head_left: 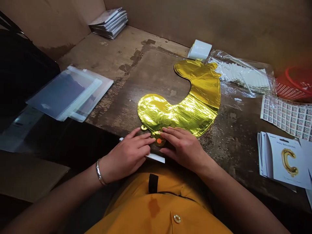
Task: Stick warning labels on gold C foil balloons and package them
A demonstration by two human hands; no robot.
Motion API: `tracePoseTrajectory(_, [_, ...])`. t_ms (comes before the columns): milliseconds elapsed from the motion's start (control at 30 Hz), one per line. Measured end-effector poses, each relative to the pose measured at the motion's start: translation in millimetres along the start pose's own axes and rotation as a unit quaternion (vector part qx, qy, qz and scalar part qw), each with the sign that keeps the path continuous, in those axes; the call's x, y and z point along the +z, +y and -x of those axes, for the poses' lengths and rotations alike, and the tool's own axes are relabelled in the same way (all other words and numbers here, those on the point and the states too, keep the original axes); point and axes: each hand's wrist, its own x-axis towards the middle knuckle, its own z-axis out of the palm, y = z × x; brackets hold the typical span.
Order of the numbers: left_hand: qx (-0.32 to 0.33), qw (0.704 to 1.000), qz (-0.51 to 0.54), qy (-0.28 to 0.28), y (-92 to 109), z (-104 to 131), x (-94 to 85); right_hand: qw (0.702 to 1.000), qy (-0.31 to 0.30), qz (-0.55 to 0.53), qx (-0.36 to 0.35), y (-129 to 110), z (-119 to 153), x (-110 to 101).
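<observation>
A flat gold foil balloon (185, 112) shaped like a letter C lies on the table, its tail tab with an orange round sticker (159, 140) toward me. My left hand (130, 151) is curled at the near edge, fingertips touching the tab. A flat white strip (156, 158) passes beneath that palm and is gripped there; its middle is hidden. With fingers stretched and nearly flat, my right hand (182, 146) rests on the balloon's lower edge, right of the sticker. Its thumb is apart from the fingers.
Clear plastic sleeves (65, 92) lie left, and stacked packets (109, 22) stand in the back corner. At right are a bag of white sticks (243, 76), a red basket (294, 83), a sticker sheet (287, 117) and foil balloon cards (285, 159). A folded white card (200, 49) stands behind.
</observation>
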Motion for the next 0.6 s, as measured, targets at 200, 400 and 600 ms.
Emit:
tracePoseTrajectory(200, [0.002,1.000,0.022,0.010,-2.0,0.7,1.7,0.998,0.049,0.040,-0.015,-5.1,-5.6,3.1])
tracePoseTrajectory(400, [-0.006,0.999,0.040,0.016,-4.1,-0.1,-0.3,0.990,0.097,-0.081,0.059,4.2,-6.2,6.3])
tracePoseTrajectory(600, [-0.008,0.998,0.019,0.061,3.4,-4.0,-5.5,0.946,0.060,-0.224,0.228,13.3,-14.5,-2.7])
